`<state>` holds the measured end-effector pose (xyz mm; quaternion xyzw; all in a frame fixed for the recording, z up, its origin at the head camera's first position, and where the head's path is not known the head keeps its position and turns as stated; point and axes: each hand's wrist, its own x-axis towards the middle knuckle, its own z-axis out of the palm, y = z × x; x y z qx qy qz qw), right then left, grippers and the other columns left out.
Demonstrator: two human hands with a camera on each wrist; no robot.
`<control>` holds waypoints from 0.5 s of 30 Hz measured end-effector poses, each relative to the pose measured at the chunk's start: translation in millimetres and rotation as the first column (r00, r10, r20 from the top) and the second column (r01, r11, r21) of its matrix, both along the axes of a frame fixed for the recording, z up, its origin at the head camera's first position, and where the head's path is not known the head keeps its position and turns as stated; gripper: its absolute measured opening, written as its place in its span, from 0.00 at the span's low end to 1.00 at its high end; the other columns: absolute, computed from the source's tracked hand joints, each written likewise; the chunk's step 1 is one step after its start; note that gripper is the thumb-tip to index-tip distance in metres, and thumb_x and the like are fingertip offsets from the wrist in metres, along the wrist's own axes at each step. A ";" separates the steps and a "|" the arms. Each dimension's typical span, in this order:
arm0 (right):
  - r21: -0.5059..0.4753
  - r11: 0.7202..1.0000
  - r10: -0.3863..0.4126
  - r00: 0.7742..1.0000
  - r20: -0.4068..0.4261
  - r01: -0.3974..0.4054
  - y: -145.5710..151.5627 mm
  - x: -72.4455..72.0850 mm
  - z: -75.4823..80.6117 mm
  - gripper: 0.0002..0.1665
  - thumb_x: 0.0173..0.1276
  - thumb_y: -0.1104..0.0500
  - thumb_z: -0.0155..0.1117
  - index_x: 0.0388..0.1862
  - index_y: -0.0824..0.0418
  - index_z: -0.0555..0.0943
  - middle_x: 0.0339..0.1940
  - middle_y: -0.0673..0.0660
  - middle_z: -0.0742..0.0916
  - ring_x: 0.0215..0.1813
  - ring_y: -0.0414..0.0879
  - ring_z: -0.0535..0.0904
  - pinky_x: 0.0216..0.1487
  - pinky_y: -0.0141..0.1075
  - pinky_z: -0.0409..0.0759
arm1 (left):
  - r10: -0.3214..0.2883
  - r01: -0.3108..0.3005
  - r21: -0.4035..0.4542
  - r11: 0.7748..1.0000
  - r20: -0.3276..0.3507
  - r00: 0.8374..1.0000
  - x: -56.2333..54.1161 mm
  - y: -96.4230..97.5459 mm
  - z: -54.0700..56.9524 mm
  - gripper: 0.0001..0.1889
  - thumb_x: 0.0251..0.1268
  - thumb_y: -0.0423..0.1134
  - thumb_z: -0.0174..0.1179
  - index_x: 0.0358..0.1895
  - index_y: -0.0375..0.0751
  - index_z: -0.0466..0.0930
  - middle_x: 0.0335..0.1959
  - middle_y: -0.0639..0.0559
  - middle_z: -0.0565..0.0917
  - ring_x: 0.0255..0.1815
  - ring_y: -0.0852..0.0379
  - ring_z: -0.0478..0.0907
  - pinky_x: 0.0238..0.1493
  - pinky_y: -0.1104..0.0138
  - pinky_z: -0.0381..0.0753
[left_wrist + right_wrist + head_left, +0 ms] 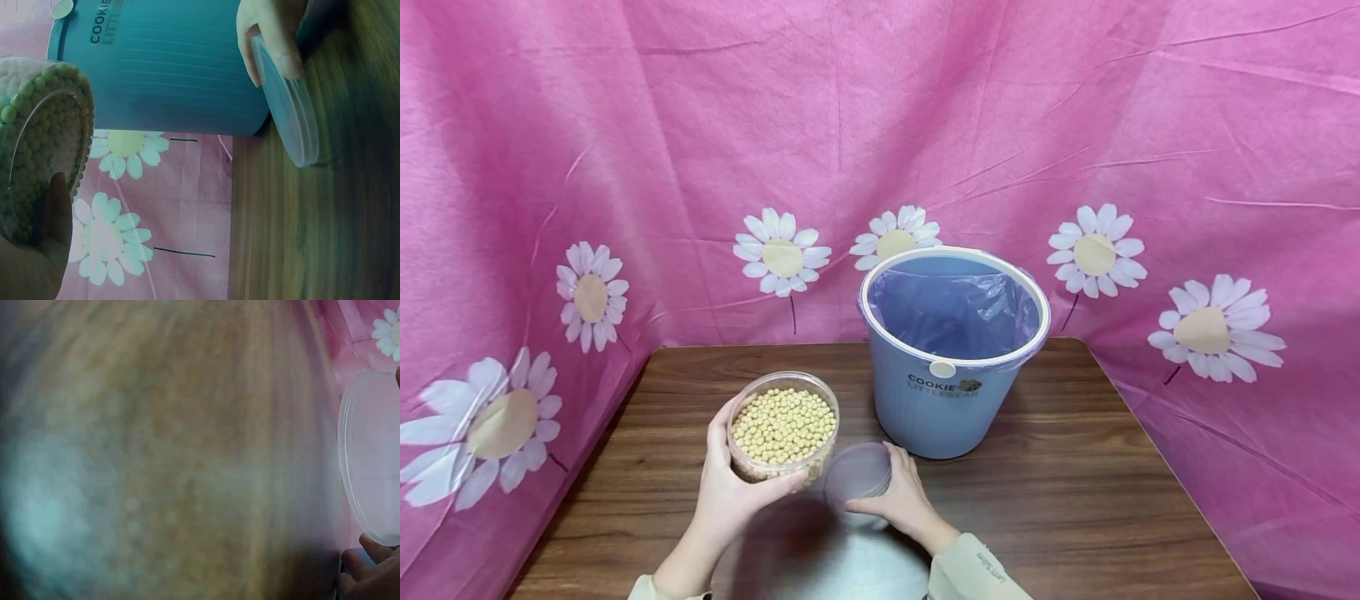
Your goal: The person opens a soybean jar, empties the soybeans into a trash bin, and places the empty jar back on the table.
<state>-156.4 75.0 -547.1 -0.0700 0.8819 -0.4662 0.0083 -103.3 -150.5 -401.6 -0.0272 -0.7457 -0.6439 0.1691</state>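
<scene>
Nearest, a pale sleeve (973,571) shows at each wrist, and between them a shiny greyish patch (842,554) lies at the near part of the tabletop (1090,508); it may be only glare on the wood, as the right wrist view is too blurred to settle it. The right hand (906,500) pinches a round, translucent lid (859,473) by its edge, thumb on the near side and fingers on the far side, so that the disc tilts with its flat face towards the head camera. Just beyond and to the left of that, the left hand (730,487) grips a clear round tub (831,440), its thumb along the near wall and its fingers round the left side and underneath. The tub is uncovered, raised off the tabletop, and filled almost to the brim with small, pale yellow beans (785,427). Farther back and to the right, a blue bin (925,421) stands upright on the wood, with a white rim, dark COOKIE lettering and a thin purple bag (917,312) lining its inside and folded over the top. Behind everything hangs a creased pink cloth (1000,125) printed with large white daisies (1093,252).
</scene>
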 end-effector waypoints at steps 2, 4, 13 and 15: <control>0.011 1.000 0.013 1.000 -0.011 -0.012 -0.3 0.0 -2.1 0.71 0.34 0.40 0.86 0.72 0.69 0.61 0.67 0.65 0.72 0.70 0.63 0.66 0.68 0.59 0.67 | -0.003 0.003 -0.002 1.000 0.006 1.000 -0.4 0.3 0.4 0.60 0.27 0.22 0.80 0.73 0.44 0.57 0.70 0.51 0.68 0.65 0.66 0.66 0.65 0.81 0.62; 0.021 1.000 0.020 0.999 -0.032 -0.020 -0.6 0.1 -4.7 0.72 0.33 0.40 0.86 0.73 0.69 0.61 0.67 0.65 0.73 0.69 0.63 0.66 0.68 0.59 0.68 | -0.005 0.005 -0.002 1.000 -0.004 1.000 -0.9 1.6 1.5 0.60 0.27 0.22 0.80 0.73 0.43 0.57 0.70 0.51 0.68 0.66 0.65 0.66 0.65 0.81 0.62; 0.112 0.991 0.085 0.991 -0.107 -0.073 0.4 -2.2 -10.9 0.70 0.29 0.40 0.87 0.70 0.67 0.65 0.65 0.62 0.74 0.67 0.60 0.65 0.66 0.57 0.70 | -0.012 0.012 0.011 1.000 0.001 1.000 -7.3 8.4 11.4 0.59 0.29 0.23 0.80 0.73 0.45 0.57 0.69 0.53 0.67 0.66 0.64 0.65 0.65 0.81 0.61; 0.156 0.985 0.099 0.987 -0.125 -0.079 0.2 -2.3 -12.2 0.70 0.30 0.40 0.87 0.70 0.68 0.65 0.65 0.62 0.74 0.67 0.61 0.65 0.65 0.58 0.70 | -0.009 0.009 0.005 1.000 0.002 1.000 -9.3 9.1 14.2 0.59 0.29 0.23 0.81 0.73 0.45 0.57 0.69 0.55 0.67 0.66 0.64 0.65 0.65 0.81 0.61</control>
